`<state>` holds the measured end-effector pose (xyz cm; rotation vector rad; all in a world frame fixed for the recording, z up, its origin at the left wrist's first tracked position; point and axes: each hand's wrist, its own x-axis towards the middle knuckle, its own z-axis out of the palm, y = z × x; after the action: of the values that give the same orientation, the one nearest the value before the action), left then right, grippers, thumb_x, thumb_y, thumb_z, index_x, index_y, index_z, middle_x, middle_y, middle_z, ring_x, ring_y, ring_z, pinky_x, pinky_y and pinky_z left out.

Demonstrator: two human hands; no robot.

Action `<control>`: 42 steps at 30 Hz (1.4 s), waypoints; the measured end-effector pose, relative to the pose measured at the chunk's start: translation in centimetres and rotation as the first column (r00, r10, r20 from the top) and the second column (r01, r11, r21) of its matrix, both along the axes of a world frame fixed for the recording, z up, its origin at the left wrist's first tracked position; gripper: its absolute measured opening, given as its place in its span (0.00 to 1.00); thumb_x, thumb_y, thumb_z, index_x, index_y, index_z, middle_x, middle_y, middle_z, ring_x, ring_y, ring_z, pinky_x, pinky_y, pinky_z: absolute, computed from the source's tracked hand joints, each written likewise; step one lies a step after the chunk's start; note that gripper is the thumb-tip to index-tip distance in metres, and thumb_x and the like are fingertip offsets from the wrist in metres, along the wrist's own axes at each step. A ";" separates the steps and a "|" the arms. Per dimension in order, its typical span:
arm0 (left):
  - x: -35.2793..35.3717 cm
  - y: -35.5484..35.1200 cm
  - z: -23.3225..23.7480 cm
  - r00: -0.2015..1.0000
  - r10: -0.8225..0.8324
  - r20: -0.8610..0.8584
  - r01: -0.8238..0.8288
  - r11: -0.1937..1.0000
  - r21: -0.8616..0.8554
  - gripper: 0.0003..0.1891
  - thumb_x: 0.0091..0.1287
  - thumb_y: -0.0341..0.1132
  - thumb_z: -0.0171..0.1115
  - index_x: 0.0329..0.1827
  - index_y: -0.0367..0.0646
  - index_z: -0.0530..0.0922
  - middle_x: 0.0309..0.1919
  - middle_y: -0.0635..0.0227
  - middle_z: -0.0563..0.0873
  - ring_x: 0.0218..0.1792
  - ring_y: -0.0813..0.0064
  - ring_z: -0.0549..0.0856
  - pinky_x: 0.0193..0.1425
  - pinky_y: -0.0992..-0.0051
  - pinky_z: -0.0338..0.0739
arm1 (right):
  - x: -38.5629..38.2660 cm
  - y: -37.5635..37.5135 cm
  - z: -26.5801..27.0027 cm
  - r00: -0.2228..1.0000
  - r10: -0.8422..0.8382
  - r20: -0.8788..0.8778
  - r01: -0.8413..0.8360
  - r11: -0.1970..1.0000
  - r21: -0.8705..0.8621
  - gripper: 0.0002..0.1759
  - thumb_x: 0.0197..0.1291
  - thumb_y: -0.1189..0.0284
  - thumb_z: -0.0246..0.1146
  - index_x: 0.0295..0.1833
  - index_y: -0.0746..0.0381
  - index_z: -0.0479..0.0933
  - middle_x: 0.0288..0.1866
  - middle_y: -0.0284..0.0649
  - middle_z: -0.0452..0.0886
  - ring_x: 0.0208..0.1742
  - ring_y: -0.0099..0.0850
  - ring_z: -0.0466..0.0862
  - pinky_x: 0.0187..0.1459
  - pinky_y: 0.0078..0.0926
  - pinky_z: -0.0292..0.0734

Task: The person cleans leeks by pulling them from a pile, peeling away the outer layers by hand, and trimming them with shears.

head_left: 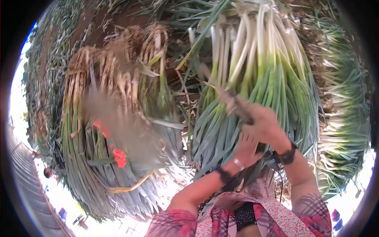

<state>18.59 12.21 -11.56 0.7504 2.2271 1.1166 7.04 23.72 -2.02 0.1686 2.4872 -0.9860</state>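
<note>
My right hand (pixel 263 123) is closed round a dark, brownish elongated thing, blurred by motion, which points up and left over the green onions. Just below it, my left hand (pixel 247 150) has its fingers stretched upward, near my right hand's underside. Under and beyond both hands lies a large pile of green onions (pixel 272 83), white stalks at the top and green leaves toward me. Whether the hands touch each other is hard to tell.
On the left lie onions with brown, dry roots and outer skins (pixel 73 87), partly behind a grey blur. Red pieces (pixel 119 157) lie among their leaves. A long row of cleaned green onions (pixel 335 118) runs down the right. More leafy onions (pixel 43 98) stand at far left.
</note>
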 end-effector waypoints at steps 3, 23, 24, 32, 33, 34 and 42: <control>-1.1 -9.0 1.0 0.956 0.135 0.262 -0.146 0.989 0.023 0.19 0.56 0.40 0.63 0.48 0.38 0.77 0.48 0.51 0.78 0.52 0.49 0.75 0.56 0.55 0.69 | -0.5 -5.2 -3.1 0.953 0.299 0.053 -0.297 0.954 -0.037 0.37 0.47 0.66 0.63 0.67 0.53 0.66 0.35 0.48 0.80 0.36 0.47 0.81 0.37 0.39 0.75; -17.8 -22.4 -12.0 0.652 0.627 -0.426 -0.756 0.499 -0.423 0.19 0.52 0.43 0.64 0.37 0.33 0.78 0.34 0.46 0.82 0.37 0.46 0.81 0.44 0.55 0.74 | -2.0 -15.3 -6.9 0.980 0.164 0.110 -0.161 0.986 -0.037 0.33 0.50 0.65 0.59 0.66 0.55 0.66 0.33 0.48 0.79 0.35 0.48 0.80 0.35 0.44 0.74; -17.0 -22.5 -11.5 0.654 0.625 -0.426 -0.755 0.503 -0.421 0.19 0.52 0.43 0.64 0.37 0.33 0.78 0.34 0.46 0.82 0.37 0.46 0.81 0.44 0.55 0.74 | -1.9 -15.3 -6.4 0.971 0.189 0.149 -0.182 0.981 -0.062 0.42 0.42 0.68 0.62 0.70 0.54 0.62 0.32 0.48 0.77 0.38 0.48 0.80 0.40 0.43 0.74; -11.8 -22.1 -9.0 0.539 0.842 0.034 -0.826 0.536 -0.176 0.13 0.50 0.30 0.60 0.37 0.32 0.73 0.31 0.48 0.81 0.35 0.48 0.81 0.41 0.61 0.74 | -2.6 -15.8 -8.7 0.984 0.140 0.112 -0.141 0.990 -0.005 0.44 0.41 0.68 0.64 0.70 0.53 0.61 0.33 0.47 0.77 0.37 0.47 0.80 0.40 0.42 0.74; -11.2 -22.0 -9.0 0.525 0.850 0.046 -0.815 0.518 -0.261 0.14 0.50 0.30 0.61 0.37 0.32 0.73 0.31 0.48 0.81 0.35 0.48 0.81 0.42 0.62 0.74 | -3.0 -15.8 -9.4 0.993 0.096 0.073 -0.095 0.995 -0.010 0.44 0.41 0.68 0.64 0.70 0.52 0.61 0.33 0.47 0.77 0.37 0.47 0.80 0.39 0.42 0.74; -10.6 -21.9 -9.1 0.526 0.851 0.001 -0.825 0.510 -0.243 0.14 0.51 0.31 0.61 0.38 0.33 0.72 0.30 0.48 0.80 0.33 0.49 0.80 0.41 0.62 0.74 | -3.3 -15.9 -10.0 0.993 0.093 0.067 -0.093 0.996 -0.008 0.43 0.41 0.68 0.64 0.70 0.52 0.62 0.32 0.47 0.77 0.37 0.47 0.80 0.39 0.43 0.74; -8.1 -20.9 -6.4 0.469 0.877 0.106 -0.852 0.481 -0.207 0.13 0.52 0.31 0.61 0.36 0.32 0.72 0.27 0.54 0.77 0.29 0.62 0.75 0.39 0.67 0.72 | -7.2 -15.6 -13.0 0.996 0.082 -0.046 -0.078 0.994 0.080 0.41 0.44 0.66 0.64 0.69 0.53 0.62 0.34 0.47 0.79 0.38 0.47 0.80 0.39 0.44 0.73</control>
<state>10.47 -8.64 -18.00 -0.6944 2.4725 1.3591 -0.20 8.13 -15.06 0.0693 2.5580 -0.8702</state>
